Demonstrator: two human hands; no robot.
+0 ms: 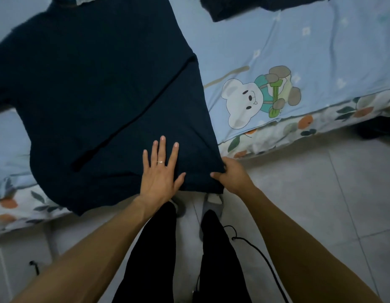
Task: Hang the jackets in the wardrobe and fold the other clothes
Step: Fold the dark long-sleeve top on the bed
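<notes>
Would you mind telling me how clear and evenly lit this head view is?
Head view: dim, flat light; the dark blue shirt shows little detail. The edges smear and bend, wide-angle style. The left hand and right hand are fairly sharp.

Bare forearms, a thin ring on the left hand, black trousers, grey-white slippers.

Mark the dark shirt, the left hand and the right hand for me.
dark shirt (97,95): head view, middle of its flat body.
left hand (160,171): head view, back of the hand, pressed flat on the shirt.
right hand (232,174): head view, knuckles, gripping the hem corner.
</notes>
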